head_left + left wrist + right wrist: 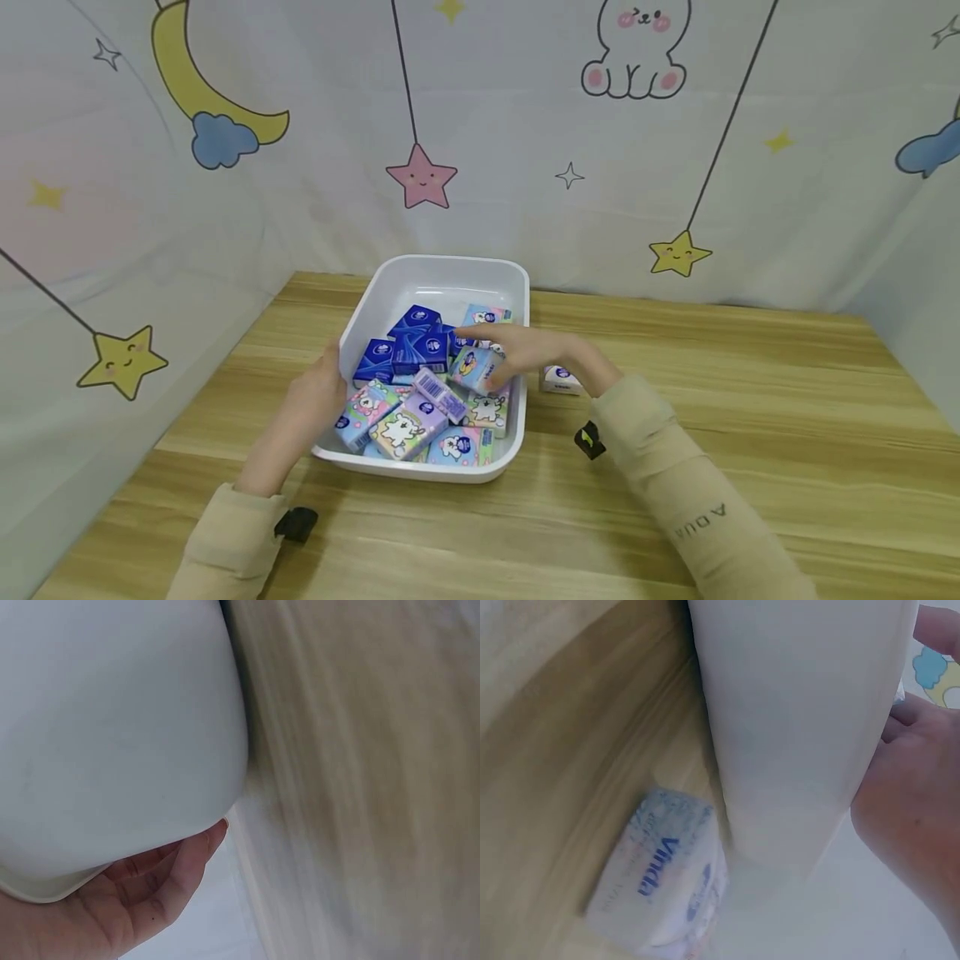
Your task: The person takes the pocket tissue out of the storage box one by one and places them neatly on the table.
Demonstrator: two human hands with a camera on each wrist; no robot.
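Note:
A white plastic bin [420,473] holds a pile of tissue packs. My left hand [315,390] grips the bin's left side; in the left wrist view its fingers [176,889] curl against the outer wall under the rim. Over the right side of the bin is my right hand [528,348], index finger extended and thumb spread from it. The thumb touches a tilted light-blue tissue pack [472,367]; the other fingers are mostly hidden. Dark-blue packs [420,354] lie toward the back, with a purple bear-print pack [408,427] in front.
On the wooden table [712,400], a white tissue pack [656,874] marked Vinda stands just outside the bin's right wall. A printed white curtain [510,208] hangs behind the table and at its sides. Black wrist devices [296,523] show beside both sleeves.

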